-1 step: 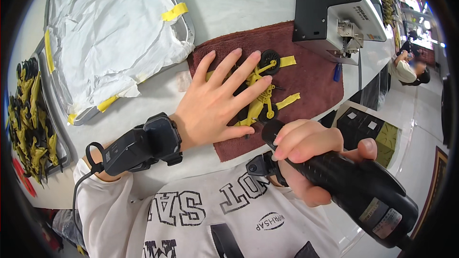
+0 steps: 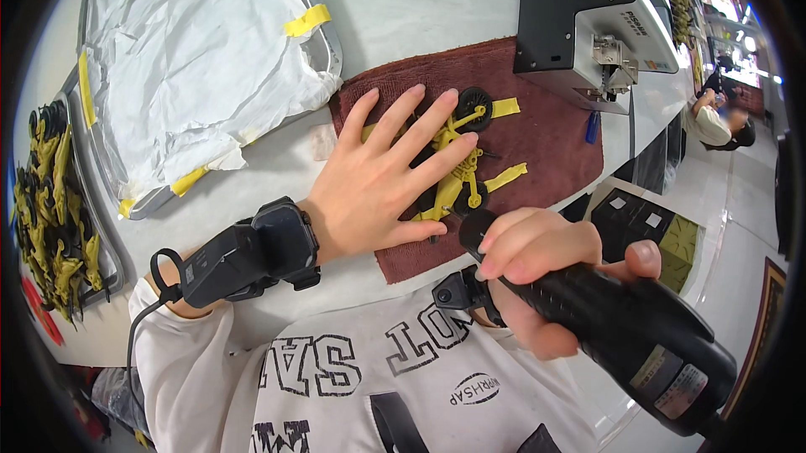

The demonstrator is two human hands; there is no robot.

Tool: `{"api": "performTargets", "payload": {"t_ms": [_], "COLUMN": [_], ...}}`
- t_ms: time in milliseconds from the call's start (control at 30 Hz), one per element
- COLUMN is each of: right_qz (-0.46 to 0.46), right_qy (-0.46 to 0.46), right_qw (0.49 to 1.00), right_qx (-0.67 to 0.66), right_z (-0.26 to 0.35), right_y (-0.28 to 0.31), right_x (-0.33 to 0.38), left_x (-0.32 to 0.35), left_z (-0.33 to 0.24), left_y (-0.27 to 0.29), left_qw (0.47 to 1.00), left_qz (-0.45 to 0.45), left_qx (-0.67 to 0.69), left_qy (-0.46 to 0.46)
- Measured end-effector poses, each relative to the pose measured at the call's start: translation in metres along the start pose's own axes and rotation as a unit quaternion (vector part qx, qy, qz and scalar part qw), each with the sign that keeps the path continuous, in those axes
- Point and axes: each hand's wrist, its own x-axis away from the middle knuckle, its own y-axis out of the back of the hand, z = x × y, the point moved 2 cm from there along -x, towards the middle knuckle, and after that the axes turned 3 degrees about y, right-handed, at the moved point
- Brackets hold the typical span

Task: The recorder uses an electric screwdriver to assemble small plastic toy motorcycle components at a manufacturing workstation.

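Observation:
A yellow toy vehicle frame (image 2: 460, 169) with black wheels lies on a dark red towel (image 2: 546, 146). My left hand (image 2: 382, 172) is spread flat over its left part, fingers apart, pressing it to the towel and hiding much of it. In my right hand (image 2: 541, 272) is a black electric screwdriver (image 2: 617, 323), the fingers wrapped round its body. The screwdriver's tip points at the near end of the frame, close to my left thumb; whether it touches cannot be made out. Strips of yellow tape (image 2: 506, 176) stick out from the frame's right side.
A tray lined with crumpled white paper (image 2: 197, 75) stands at the back left. Left of it, another tray holds several yellow-and-black toy parts (image 2: 59, 209). A black-and-grey machine (image 2: 579, 25) sits back right, near a small blue object (image 2: 593, 127). Dark boxes (image 2: 634, 226) stand right; a person (image 2: 714, 120) sits beyond.

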Motion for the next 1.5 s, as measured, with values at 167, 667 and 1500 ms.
{"api": "performTargets", "payload": {"t_ms": [167,667,1500], "right_qz": [0.026,-0.096,-0.203], "right_qy": [-0.069,0.160,-0.035], "right_qw": [0.996,0.981,0.897], "right_qx": [-0.042,0.052,-0.391], "right_z": [-0.006,0.023,0.016], "right_y": [0.000,-0.004,-0.002], "right_x": [0.000,-0.023,-0.039], "left_x": [0.000,0.008,0.013], "left_z": [0.001,-0.016,-0.021], "left_y": [-0.001,0.018,-0.007], "left_qw": [1.000,0.978,0.771], "left_qz": [-0.006,-0.032,0.244], "left_qx": [-0.006,0.189,0.589], "left_qy": [-0.002,-0.080,-0.005]}}
